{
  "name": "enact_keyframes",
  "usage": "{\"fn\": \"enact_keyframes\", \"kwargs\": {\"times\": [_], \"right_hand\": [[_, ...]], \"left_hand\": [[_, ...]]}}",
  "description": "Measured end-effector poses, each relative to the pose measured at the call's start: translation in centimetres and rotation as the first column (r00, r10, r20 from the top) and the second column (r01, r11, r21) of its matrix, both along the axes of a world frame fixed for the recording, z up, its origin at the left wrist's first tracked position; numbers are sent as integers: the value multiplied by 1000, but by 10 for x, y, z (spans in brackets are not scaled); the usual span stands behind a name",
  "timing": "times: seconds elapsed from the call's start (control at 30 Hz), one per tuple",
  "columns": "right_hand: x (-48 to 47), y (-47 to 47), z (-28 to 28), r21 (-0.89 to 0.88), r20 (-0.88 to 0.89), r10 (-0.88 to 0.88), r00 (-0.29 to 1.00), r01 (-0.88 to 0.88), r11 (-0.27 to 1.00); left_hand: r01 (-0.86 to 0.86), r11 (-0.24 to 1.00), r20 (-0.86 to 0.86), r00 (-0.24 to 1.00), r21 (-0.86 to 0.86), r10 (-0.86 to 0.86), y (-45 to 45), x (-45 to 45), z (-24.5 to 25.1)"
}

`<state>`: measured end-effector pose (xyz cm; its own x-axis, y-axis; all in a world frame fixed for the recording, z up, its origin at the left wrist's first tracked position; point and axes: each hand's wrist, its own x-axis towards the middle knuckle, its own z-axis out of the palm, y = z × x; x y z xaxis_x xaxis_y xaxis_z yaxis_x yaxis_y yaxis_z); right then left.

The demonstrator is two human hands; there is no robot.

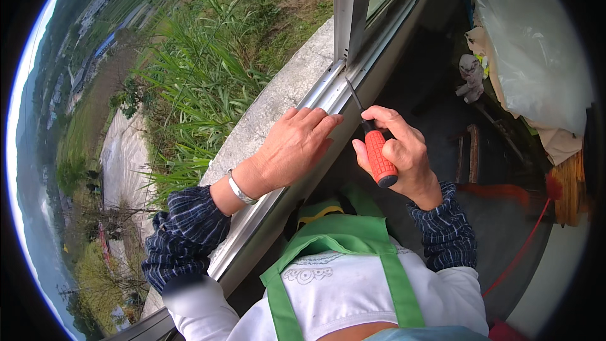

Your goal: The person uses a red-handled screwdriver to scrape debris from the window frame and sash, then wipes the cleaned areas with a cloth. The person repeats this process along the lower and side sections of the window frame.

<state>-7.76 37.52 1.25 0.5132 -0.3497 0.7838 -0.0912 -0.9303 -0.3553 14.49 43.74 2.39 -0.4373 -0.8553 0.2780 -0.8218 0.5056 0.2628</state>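
My right hand (402, 156) is closed around the red, black-ended handle of a screwdriver (378, 154). Its dark shaft points up and left, with the tip by the foot of an upright aluminium window frame (348, 14). Palm down, my left hand (293, 147) rests on the aluminium window track (326, 90) and holds no tool; its fingers lie close together over the rails. A silver bracelet (239, 189) circles the left wrist. Dark patterned sleeve covers are on both forearms, and a green apron (331, 237) covers the front of my body.
Outside the window run a rough concrete ledge (284, 90), tall grass (203, 71) and a slope with buildings further off. Indoors at the right are a large clear plastic bag (525, 52), a grey-white cloth (470, 76), a wooden-legged stool or chair (473, 154) and a red cord-like strip (525, 248).
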Motion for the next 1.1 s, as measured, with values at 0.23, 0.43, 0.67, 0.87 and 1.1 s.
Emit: {"fn": "enact_keyframes", "kwargs": {"times": [0.23, 0.43, 0.67, 0.87, 1.1], "right_hand": [[-38, 23, 21, -60, 22, -288, 958, 288, 956], [-126, -33, -38, 740, -11, -514, 858, 353, 573], [-258, -213, -103, 837, -42, -855, 517, 486, 252], [-397, -390, -172, 746, -249, -870, 426, 657, 108], [-455, -549, -277, 373, -542, -792, 281, 925, 73]], "left_hand": [[176, 983, 40, 984, -47, -175, -2, 11, 17], [427, 900, 190, 894, -92, -405, -43, -36, 45], [692, 683, 835, 217, 233, -505, -138, -241, 78], [581, 617, 668, 161, 531, -727, -312, -420, -39], [418, 797, 394, 707, 436, -587, -540, -485, -196]]}}
